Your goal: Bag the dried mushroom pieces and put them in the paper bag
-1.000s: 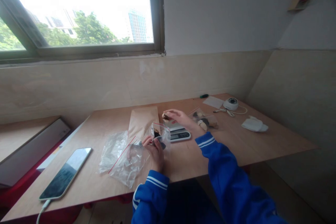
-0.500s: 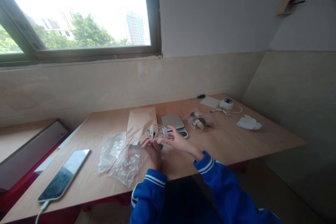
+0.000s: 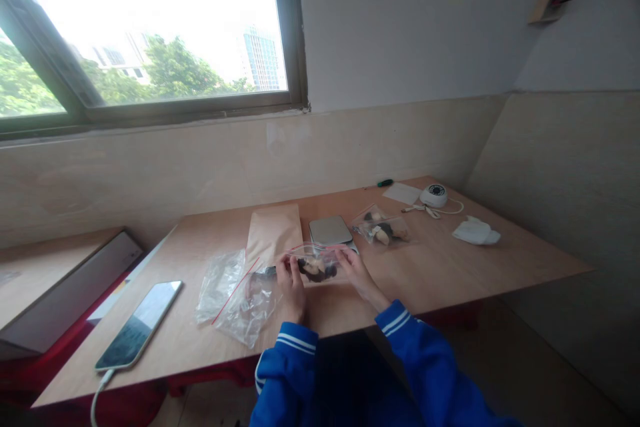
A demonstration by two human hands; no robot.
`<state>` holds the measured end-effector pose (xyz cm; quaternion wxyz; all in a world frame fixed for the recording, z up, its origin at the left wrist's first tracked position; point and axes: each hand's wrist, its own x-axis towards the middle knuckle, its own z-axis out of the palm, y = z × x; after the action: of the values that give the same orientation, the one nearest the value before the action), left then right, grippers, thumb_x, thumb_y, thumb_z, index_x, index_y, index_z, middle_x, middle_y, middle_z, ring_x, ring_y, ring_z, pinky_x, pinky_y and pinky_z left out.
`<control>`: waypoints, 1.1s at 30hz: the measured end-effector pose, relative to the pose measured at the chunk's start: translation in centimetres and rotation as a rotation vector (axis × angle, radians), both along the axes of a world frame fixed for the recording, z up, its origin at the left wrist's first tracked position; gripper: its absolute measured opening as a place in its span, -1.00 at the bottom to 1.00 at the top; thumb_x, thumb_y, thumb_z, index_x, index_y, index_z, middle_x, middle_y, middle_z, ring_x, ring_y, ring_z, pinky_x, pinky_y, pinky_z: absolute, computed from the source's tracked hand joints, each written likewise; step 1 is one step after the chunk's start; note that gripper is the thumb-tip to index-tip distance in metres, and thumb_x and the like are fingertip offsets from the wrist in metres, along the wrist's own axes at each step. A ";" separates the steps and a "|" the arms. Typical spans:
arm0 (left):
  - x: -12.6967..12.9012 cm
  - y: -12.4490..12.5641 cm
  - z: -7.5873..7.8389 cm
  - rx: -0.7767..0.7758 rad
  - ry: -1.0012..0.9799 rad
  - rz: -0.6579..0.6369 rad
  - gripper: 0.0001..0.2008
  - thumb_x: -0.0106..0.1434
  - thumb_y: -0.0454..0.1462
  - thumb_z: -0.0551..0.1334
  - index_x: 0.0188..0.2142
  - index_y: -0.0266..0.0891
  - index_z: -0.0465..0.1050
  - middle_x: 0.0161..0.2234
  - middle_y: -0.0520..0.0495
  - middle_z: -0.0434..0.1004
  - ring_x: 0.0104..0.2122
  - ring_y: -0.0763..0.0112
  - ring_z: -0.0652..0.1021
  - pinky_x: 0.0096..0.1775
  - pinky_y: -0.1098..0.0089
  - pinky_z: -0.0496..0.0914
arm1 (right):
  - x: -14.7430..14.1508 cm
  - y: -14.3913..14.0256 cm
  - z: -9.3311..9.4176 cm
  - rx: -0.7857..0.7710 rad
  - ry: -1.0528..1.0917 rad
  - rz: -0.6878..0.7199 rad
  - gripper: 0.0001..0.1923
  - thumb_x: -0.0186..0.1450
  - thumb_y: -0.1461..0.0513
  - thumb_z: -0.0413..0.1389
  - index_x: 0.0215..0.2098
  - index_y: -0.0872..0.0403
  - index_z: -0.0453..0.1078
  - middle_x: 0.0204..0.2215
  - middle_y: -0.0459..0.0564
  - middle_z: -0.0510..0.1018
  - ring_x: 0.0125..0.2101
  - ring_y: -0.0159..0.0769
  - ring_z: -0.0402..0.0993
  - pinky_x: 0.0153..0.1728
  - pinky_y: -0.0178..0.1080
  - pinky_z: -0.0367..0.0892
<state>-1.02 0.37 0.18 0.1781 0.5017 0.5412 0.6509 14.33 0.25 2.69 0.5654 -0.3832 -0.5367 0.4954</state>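
Note:
A clear zip bag (image 3: 316, 268) with dark and cream-coloured pieces inside is stretched between my hands, just in front of the kitchen scale (image 3: 331, 231). My left hand (image 3: 293, 287) pinches the bag's left end. At its upper right corner, my right hand (image 3: 360, 273) grips the red-edged top. The bag hides the lower front of the scale. Left of my left hand lie crumpled clear plastic bags (image 3: 220, 287), one with a red seal strip. Behind them is a flat brown paper sheet or envelope (image 3: 274, 230).
Right of the scale lies another zip bag (image 3: 384, 227) with similar pieces. Farther right are a white dome camera (image 3: 433, 195) with its cable, a crumpled white cloth or tissue (image 3: 477, 231) and a green-handled screwdriver (image 3: 385, 183). A plugged-in phone (image 3: 140, 325) rests on the left.
My hands have spread the bunched bag flat and wide, so its top edge and contents show more clearly. My right hand has moved slightly right and down. The view has shifted a little.

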 end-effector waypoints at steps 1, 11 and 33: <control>0.0 -0.1 0.0 -0.030 0.006 -0.057 -0.68 0.30 -0.06 0.00 -0.15 -0.21 0.32 -0.27 -0.11 0.43 -0.26 0.31 0.48 -0.19 0.28 0.38 | 0.2 0.1 -0.6 0.002 0.002 -0.011 -0.57 0.24 -0.11 0.00 -0.19 0.04 0.33 -0.21 0.07 0.57 -0.15 -0.14 0.50 -0.09 -0.09 0.38; 0.2 -0.3 0.4 -0.118 -0.083 -0.035 -0.68 0.25 0.00 0.04 -0.34 -0.18 0.34 -0.49 0.01 0.43 -0.54 0.42 0.45 -0.50 0.40 0.36 | 1.2 0.7 -4.6 0.029 -0.116 -0.340 -0.57 0.26 -0.13 -0.07 -0.24 0.03 0.30 -0.30 0.08 0.56 -0.28 -0.13 0.52 -0.26 -0.12 0.43; 0.2 -0.3 0.4 -0.109 -0.004 -0.094 -0.72 0.24 -0.03 0.09 -0.37 -0.17 0.39 -0.43 -0.03 0.52 -0.36 0.32 0.54 -0.27 0.33 0.40 | 1.7 0.3 -4.1 0.021 -0.093 -0.477 -0.61 0.26 -0.09 -0.08 -0.30 0.03 0.30 -0.43 -0.01 0.50 -0.42 -0.23 0.46 -0.48 -0.25 0.38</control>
<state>-0.86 0.11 0.58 0.2366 0.5150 0.5511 0.6124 16.03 0.58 -1.42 0.6450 -0.5157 -0.4615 0.3241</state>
